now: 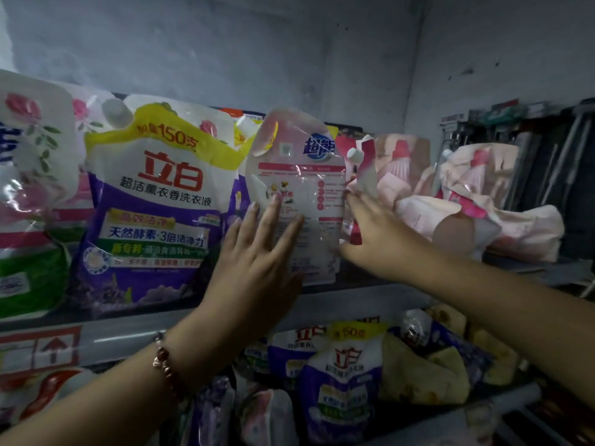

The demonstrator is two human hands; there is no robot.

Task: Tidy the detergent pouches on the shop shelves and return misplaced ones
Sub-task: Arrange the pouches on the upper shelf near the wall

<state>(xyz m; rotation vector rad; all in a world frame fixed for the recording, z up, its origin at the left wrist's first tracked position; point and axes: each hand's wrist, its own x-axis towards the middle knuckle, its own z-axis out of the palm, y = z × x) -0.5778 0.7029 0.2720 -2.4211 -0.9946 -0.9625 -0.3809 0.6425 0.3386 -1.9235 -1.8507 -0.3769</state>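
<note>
While a purple pouch (pixel 151 201) stands on the upper shelf (pixel 193 320), a pink pouch (pixel 299 194) stands upright just right of it, back label outward. Left hand (pixel 257 252) presses flat against its face, fingers straight; right hand (pixel 370 233) touches its right edge, fingers extended, gripping nothing.

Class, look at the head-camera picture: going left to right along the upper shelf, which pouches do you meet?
Rose-print white pouch → purple lavender pouch → pale pink pouch under the left hand → slumped pink pouches past the right hand.
</note>
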